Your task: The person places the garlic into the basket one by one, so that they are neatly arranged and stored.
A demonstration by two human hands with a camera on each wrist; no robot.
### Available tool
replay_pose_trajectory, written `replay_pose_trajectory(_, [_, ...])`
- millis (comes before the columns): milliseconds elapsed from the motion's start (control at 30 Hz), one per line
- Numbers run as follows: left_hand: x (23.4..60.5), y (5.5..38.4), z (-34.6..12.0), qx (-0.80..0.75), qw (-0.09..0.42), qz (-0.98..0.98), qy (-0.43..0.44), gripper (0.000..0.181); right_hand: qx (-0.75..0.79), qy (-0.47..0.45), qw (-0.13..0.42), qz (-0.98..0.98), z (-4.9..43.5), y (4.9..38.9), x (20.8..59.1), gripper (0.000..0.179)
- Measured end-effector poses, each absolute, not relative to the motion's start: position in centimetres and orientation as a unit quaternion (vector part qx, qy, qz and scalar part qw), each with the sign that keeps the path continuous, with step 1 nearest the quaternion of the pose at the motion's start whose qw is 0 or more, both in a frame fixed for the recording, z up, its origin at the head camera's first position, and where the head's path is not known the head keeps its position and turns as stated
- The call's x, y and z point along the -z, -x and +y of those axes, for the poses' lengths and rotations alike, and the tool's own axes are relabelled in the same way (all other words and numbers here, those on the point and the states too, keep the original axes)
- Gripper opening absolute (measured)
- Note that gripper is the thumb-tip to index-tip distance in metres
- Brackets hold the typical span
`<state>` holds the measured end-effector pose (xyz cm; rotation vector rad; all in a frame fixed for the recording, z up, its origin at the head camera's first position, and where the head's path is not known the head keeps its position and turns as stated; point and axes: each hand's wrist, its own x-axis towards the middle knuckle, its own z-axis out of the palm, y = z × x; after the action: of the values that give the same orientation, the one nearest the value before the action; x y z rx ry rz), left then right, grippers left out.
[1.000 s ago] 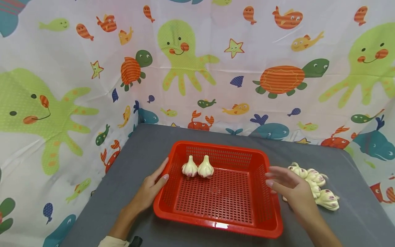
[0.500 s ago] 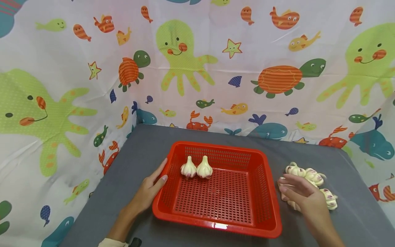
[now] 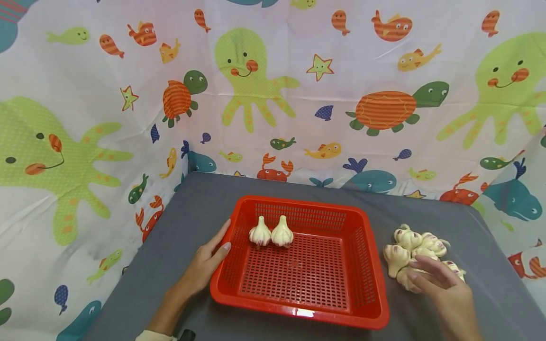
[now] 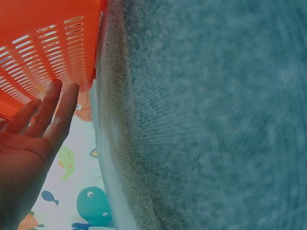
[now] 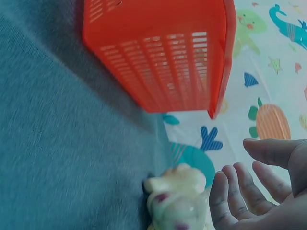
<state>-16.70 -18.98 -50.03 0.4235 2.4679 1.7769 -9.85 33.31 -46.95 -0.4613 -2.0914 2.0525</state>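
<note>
My left hand (image 3: 204, 267) lies along the left side of a red plastic basket (image 3: 298, 310), its fingers extended and touching the outer wall, as the left wrist view also shows. Two white garlic bulbs (image 3: 282, 232) stand upright side by side near the back left inside the basket. To the basket's right is a pile of several garlic bulbs (image 3: 396, 258). My right hand (image 3: 448, 291) hovers over the near side of that pile, fingers loosely bent and holding nothing, partly covering some bulbs. In the right wrist view, garlic (image 5: 177, 201) shows beside the fingers, with a gap between.
A grey cloth-covered table (image 3: 204, 194) bears the basket and the garlic. Behind and to the left hangs a white curtain (image 3: 273, 104) printed with sea animals. A dark band (image 3: 187, 335) shows at my left wrist.
My right hand has moved right and toward me, from the basket's right rim to above the garlic pile. The left hand and the basket keep their places.
</note>
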Motion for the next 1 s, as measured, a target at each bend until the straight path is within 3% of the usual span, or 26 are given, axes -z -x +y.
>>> replay_pose_trajectory(367, [49.9,16.8,-19.0,-0.582,0.034,0.801,-0.138,0.06,-0.629,0.257,0.1,-0.727,35.4,9.7,47.9,0.044])
replay_pose_trajectory(667, [49.9,16.7,-19.0,-0.584,0.042,0.8,-0.136,0.06,-0.483,0.302,0.054,-0.82,36.2,9.9,48.9,0.079])
replay_pose_trajectory(1000, [49.8,16.7,-19.2,-0.584,0.056,0.799,-0.13,0.059,-0.453,0.312,0.006,-0.835,36.8,10.6,49.8,0.09])
